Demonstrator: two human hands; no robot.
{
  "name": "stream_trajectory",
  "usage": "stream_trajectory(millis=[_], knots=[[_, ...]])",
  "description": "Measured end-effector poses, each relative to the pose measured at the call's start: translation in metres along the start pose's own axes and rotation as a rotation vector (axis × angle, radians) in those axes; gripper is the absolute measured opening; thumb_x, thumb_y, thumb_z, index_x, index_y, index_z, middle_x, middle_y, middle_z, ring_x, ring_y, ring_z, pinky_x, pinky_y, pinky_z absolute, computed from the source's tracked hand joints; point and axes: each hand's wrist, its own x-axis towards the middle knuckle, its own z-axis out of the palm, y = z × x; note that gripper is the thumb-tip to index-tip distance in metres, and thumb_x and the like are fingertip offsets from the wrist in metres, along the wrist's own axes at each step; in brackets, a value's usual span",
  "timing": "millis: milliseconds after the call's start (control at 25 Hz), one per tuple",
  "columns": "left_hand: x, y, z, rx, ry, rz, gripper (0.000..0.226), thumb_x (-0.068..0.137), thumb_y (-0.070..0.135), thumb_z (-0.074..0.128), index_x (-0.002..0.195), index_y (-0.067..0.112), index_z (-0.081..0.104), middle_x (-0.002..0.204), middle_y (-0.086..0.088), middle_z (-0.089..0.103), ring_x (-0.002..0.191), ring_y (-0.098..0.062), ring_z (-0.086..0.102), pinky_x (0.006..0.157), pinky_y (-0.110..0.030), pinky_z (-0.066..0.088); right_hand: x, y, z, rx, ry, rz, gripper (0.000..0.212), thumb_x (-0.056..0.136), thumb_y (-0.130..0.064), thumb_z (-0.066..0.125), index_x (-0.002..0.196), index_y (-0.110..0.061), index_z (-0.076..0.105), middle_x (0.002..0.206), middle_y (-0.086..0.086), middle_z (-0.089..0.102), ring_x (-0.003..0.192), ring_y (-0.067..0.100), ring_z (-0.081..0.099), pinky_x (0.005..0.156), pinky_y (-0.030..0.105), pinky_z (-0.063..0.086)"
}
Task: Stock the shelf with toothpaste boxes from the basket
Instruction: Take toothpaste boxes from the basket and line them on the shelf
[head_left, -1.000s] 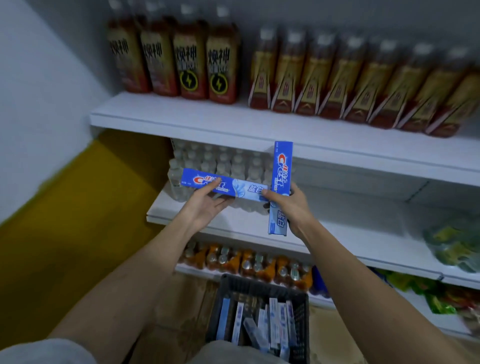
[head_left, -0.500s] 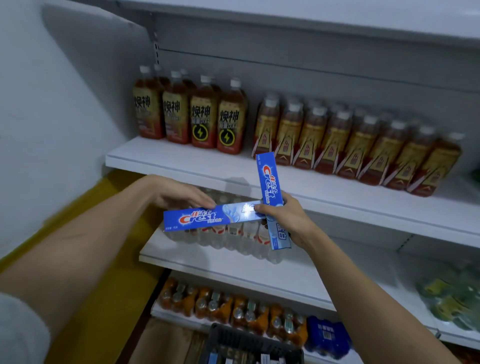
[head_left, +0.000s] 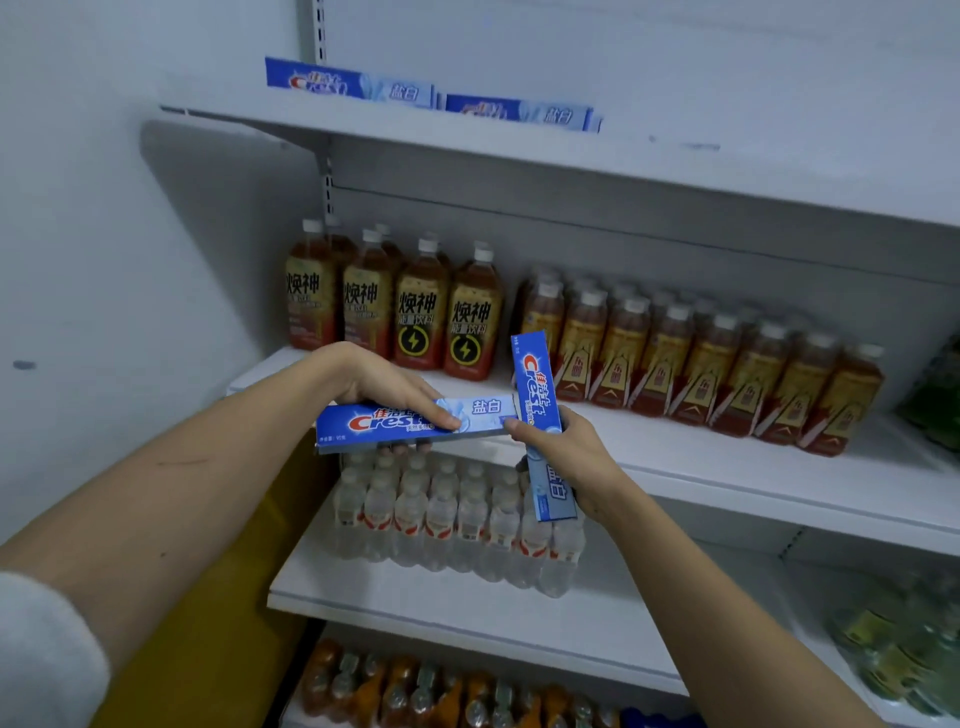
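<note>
My left hand (head_left: 387, 389) grips a blue toothpaste box (head_left: 483, 418) that lies level in front of the drinks shelf, its label facing me. My right hand (head_left: 566, 457) holds a second blue toothpaste box (head_left: 537, 384) nearly upright, and its thumb touches the right end of the level box. High up, the top shelf (head_left: 467, 140) carries two more toothpaste boxes, one (head_left: 348, 83) at the left and one (head_left: 519, 111) beside it, both lying lengthwise at the front edge. The basket is out of view.
Brown drink bottles (head_left: 447, 312) and red-gold bottles (head_left: 701, 364) fill the middle shelf (head_left: 727, 467). Packs of clear bottles (head_left: 457, 514) stand on the shelf below. Orange bottles (head_left: 415, 691) sit lowest. A white wall (head_left: 104, 260) closes the left side. Green packets (head_left: 893, 639) lie at right.
Both hands have risen with their boxes as my view tilted up. The top shelf with two boxes has come into view, and the basket has dropped out of sight.
</note>
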Motion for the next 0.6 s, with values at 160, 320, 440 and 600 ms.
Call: stream_trajectory(millis=[160, 320, 440, 600], knots=[[-0.035, 0.018, -0.032, 0.002, 0.087, 0.082, 0.053, 0.086, 0.046, 0.069, 0.125, 0.015, 0.051, 0.094, -0.009, 0.068, 0.070, -0.020, 0.061, 0.065, -0.034, 0.055, 0.000, -0.036, -0.007, 0.062, 0.021, -0.006, 0.048, 0.090, -0.045, 0.064, 0.120, -0.013, 0.044, 0.102, 0.010, 0.069, 0.059, 0.019, 0.068, 0.059, 0.032, 0.058], [-0.077, 0.040, -0.053, 0.022, 0.233, 0.136, 0.056, 0.082, 0.048, 0.070, 0.130, 0.025, 0.053, 0.095, -0.010, 0.070, 0.072, -0.020, 0.064, 0.067, -0.035, 0.055, -0.011, -0.079, -0.021, 0.010, 0.036, -0.036, 0.042, 0.094, -0.044, 0.058, 0.118, -0.013, 0.044, 0.094, 0.011, 0.068, 0.053, 0.017, 0.068, 0.057, 0.030, 0.056], [-0.112, 0.066, -0.059, 0.092, 0.287, 0.165, 0.064, 0.071, 0.056, 0.075, 0.127, 0.032, 0.057, 0.099, -0.009, 0.071, 0.076, -0.021, 0.064, 0.070, -0.034, 0.055, -0.022, -0.111, -0.039, -0.070, 0.032, -0.102, 0.037, 0.094, -0.044, 0.057, 0.117, -0.016, 0.046, 0.088, 0.005, 0.069, 0.051, 0.009, 0.066, 0.048, 0.021, 0.052], [-0.154, 0.104, -0.064, 0.050, 0.398, 0.254, 0.085, 0.052, 0.057, 0.089, 0.125, 0.025, 0.060, 0.099, -0.011, 0.072, 0.074, -0.023, 0.068, 0.064, -0.032, 0.057, -0.032, -0.151, -0.068, -0.147, 0.025, -0.231, 0.038, 0.090, -0.047, 0.062, 0.114, -0.019, 0.051, 0.094, 0.002, 0.070, 0.058, 0.009, 0.067, 0.052, 0.022, 0.052]])
